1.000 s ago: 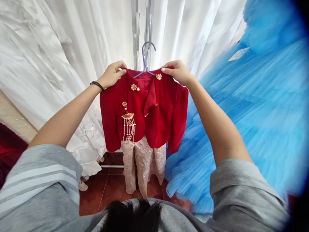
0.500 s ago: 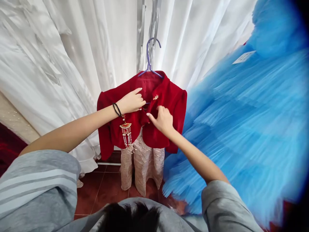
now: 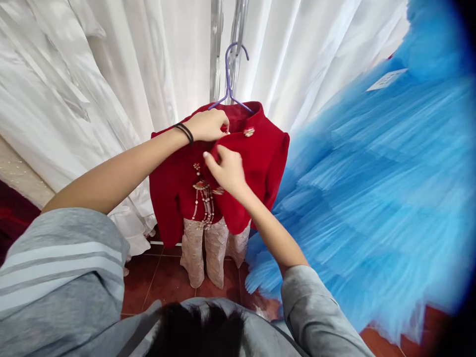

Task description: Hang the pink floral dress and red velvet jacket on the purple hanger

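Observation:
A short red velvet jacket hangs on a purple wire hanger. My left hand is at the neckline, its fingers curled on the jacket's left-side front panel near the collar. Lower and to the right, my right hand pinches the edge of the other front panel and holds it across the chest. A beaded tassel ornament dangles from the jacket's front, below my left wrist. On the right side of the collar sits a small jewelled brooch. My fingertips are partly hidden by cloth and knuckles.
Pale, shiny fabric hangs below the jacket above red floor tiles. A large blue tulle dress fills the right side. White drapery covers the back and left, and a metal rack carries the hanger.
My left hand has moved up to the neckline and its fingers have curled. My right hand has moved left and up, drawing the right front panel over, so the jacket's opening has narrowed.

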`<state>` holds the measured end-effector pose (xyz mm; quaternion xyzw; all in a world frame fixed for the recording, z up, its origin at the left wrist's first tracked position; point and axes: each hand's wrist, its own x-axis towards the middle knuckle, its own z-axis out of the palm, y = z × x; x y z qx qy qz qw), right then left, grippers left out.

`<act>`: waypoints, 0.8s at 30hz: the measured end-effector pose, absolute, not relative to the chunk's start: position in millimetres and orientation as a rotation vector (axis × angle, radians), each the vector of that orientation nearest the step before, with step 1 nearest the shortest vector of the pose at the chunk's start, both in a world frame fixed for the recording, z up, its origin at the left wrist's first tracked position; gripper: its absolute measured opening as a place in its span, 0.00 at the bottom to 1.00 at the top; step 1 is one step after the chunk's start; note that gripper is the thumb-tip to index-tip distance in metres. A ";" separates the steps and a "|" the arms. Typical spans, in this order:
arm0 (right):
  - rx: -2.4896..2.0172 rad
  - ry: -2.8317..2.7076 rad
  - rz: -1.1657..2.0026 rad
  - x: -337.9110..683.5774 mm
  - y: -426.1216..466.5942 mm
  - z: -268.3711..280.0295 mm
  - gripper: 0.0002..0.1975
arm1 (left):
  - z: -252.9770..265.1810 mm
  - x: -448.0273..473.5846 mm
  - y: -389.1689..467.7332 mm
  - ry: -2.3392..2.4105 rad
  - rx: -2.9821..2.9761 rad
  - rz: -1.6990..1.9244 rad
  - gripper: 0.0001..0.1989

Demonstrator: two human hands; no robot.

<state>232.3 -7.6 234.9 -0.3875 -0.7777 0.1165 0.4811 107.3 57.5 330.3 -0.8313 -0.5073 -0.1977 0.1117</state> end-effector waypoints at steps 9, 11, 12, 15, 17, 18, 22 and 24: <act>-0.816 -2.072 0.543 198.2 21.4 150.1 0.30 | 277.9 106.9 34.1 -1.119 -2.442 -0.609 0.23; -0.738 -2.113 0.510 209.5 6.4 134.1 0.32 | 262.1 105.1 29.5 -1.024 -2.402 -0.619 0.21; -0.723 -2.130 0.495 216.2 -1.0 123.1 0.32 | 256.3 102.7 28.9 -1.009 -2.388 -0.616 0.19; -0.816 -2.105 0.457 238.9 -16.7 85.8 0.32 | 252.4 89.9 33.2 -1.053 -2.336 -0.649 0.15; -0.925 -2.018 0.417 254.4 -18.8 67.7 0.30 | 259.2 79.0 38.0 -1.120 -2.284 -0.728 0.15; -0.968 -1.966 0.382 261.6 -17.4 63.5 0.30 | 263.1 74.0 39.8 -1.154 -2.264 -0.775 0.17; -1.055 -1.772 0.063 284.1 0.4 80.5 0.34 | 260.9 64.7 33.5 -1.265 -2.225 -0.948 0.34; -1.119 -1.709 -0.106 292.1 14.4 101.1 0.46 | 242.5 66.0 20.8 -1.360 -2.106 -1.080 0.38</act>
